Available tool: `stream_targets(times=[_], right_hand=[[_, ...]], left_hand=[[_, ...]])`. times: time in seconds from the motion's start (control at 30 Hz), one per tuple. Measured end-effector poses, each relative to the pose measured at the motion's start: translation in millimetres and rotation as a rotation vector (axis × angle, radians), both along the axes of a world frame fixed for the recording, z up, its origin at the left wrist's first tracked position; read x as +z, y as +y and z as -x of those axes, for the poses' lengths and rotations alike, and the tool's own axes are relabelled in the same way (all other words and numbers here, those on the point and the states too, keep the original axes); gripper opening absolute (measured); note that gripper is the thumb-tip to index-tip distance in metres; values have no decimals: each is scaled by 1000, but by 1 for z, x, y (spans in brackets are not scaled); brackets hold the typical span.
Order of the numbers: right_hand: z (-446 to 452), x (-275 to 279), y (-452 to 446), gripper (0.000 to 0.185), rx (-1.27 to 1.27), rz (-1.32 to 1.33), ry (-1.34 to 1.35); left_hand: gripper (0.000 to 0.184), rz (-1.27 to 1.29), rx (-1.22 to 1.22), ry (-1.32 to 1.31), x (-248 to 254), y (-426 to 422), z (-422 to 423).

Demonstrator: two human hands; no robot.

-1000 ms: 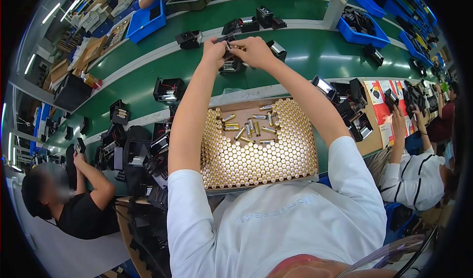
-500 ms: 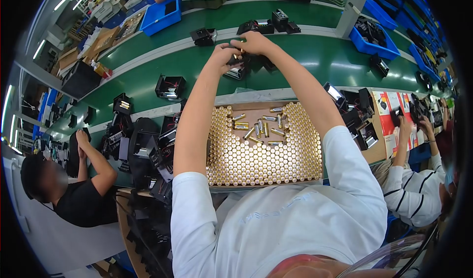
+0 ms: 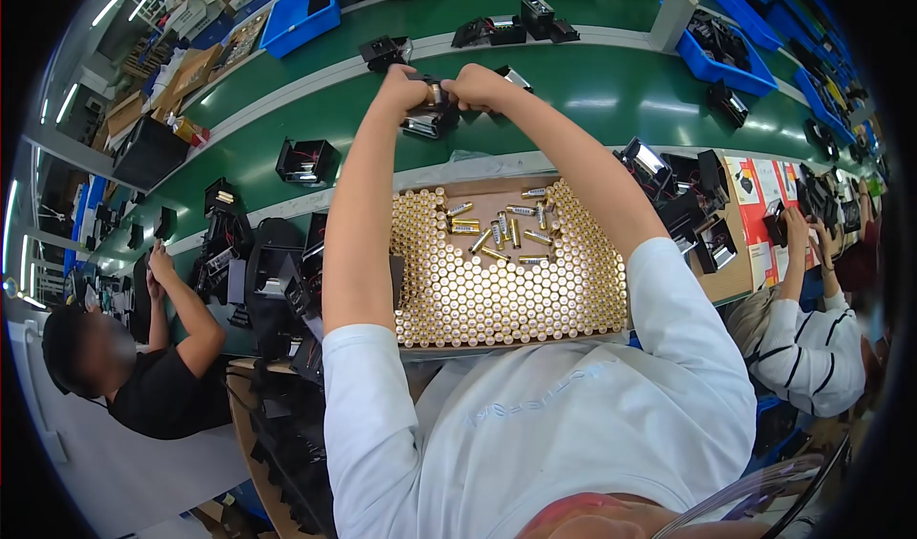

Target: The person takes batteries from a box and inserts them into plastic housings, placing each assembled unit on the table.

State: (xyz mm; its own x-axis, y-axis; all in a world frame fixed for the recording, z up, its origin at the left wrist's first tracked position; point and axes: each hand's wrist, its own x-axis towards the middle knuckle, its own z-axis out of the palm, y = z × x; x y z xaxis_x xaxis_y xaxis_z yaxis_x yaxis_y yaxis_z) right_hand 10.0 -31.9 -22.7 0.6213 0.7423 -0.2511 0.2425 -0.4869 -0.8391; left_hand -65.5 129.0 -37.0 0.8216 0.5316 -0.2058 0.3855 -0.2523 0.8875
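Presently, a small dark holder (image 3: 428,83) is held up beyond the far edge of the battery carton (image 3: 487,196), above the green counter (image 3: 583,105). Around its left end the left hand (image 3: 403,90) is clamped; by its right end the right hand (image 3: 478,87) is placed in a curled shape, but whether it is also clamped there cannot be told. One shiny cylinder (image 3: 437,93), probably a battery, is seen at the holder, so this piece may be judged as partly filled; what is left in it is hidden by the hands. In the carton, most space is taken by upright batteries (image 3: 506,300), and several loose batteries (image 3: 514,232) are lying in the bare part, so a large supply is left. Beyond the carton, below the hands, a black case (image 3: 421,126) is set. To the far left of the carton, bright cylinders (image 3: 225,196) are seen inside another case (image 3: 217,187), which appears more advanced.
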Motion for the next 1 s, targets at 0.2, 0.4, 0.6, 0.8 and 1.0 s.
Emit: stream_targets(times=[0.2, 0.4, 0.6, 0.8, 1.0], right_hand=[[51, 50, -86, 34, 197, 204, -507], [100, 44, -148, 26, 360, 354, -564], [135, 41, -159, 32, 442, 514, -546], [150, 15, -153, 26, 466, 468, -637], [139, 1, -140, 19, 715, 375, -860]], left_hand=[[61, -1056, -86, 650, 55, -23, 2], [64, -897, -397, 318, -11, 14, -57], [76, -779, -545, 482, -37, 40, -83], [48, -325, -204, 201, -36, 47, -75], [68, 77, 72, -12, -34, 19, -61]])
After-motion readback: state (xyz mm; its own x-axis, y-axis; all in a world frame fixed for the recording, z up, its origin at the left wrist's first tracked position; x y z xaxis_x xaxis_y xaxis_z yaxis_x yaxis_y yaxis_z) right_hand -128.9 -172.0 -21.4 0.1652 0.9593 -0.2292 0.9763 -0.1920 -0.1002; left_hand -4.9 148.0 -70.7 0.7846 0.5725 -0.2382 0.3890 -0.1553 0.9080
